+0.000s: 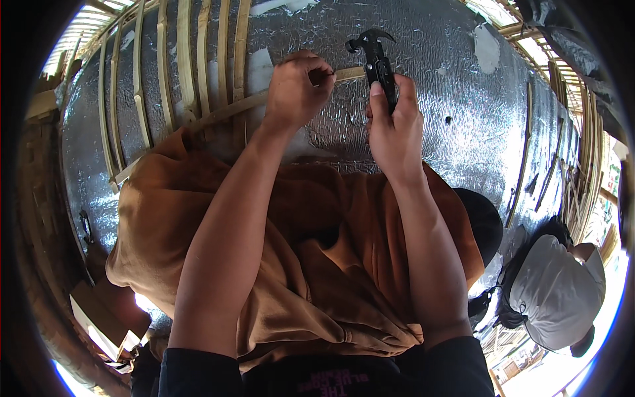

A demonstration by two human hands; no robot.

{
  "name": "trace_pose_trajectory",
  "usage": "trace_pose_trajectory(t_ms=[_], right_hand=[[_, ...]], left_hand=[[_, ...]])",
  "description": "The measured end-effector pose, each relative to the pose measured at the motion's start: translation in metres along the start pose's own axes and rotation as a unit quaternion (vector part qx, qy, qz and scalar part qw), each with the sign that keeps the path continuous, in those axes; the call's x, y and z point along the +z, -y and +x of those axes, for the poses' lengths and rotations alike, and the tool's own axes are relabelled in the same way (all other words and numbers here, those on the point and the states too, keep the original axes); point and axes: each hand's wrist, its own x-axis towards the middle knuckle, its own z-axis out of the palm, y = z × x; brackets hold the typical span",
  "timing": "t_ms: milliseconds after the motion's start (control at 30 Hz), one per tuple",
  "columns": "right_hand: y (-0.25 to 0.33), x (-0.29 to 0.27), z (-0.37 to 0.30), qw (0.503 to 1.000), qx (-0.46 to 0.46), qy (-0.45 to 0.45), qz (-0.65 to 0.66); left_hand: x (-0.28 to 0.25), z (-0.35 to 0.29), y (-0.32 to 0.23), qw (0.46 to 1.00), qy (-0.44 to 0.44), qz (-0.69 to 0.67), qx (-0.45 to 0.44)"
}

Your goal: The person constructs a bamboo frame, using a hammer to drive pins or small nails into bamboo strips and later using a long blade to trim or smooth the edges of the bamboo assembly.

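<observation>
My right hand (397, 129) grips a small black claw hammer (380, 69) by its handle, head pointing up and away from me. To its left, my left hand (297, 92) has thumb and fingers curled into a pinch over a thin wooden slat (349, 74). What the fingertips hold, if anything, is too small to make out. The slat runs slantwise from lower left, passes behind my left hand and ends near the hammer handle. Under both hands spreads a crinkled silver foil sheet (423, 92).
Several upright wooden strips (185, 59) lie across the foil at the left. Brown cloth (192, 225) covers my lap. At the lower left is an open cardboard box (99, 321). A bulging grey cloth shape (552, 291) sits at the right; dark strips (522, 152) lie on the foil's right side.
</observation>
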Motion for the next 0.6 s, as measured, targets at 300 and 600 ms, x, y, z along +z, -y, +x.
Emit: trace_pose_trajectory(t_ms=[300,600], right_hand=[[0.003,0.003,0.000,1.000,-0.023,-0.001,0.008],[0.003,-0.001,0.005,1.000,0.008,0.014,0.011]], left_hand=[[-0.005,-0.001,0.003,0.998,0.044,0.026,-0.042],[-0.015,0.005,-0.017,0.993,0.036,0.102,0.046]])
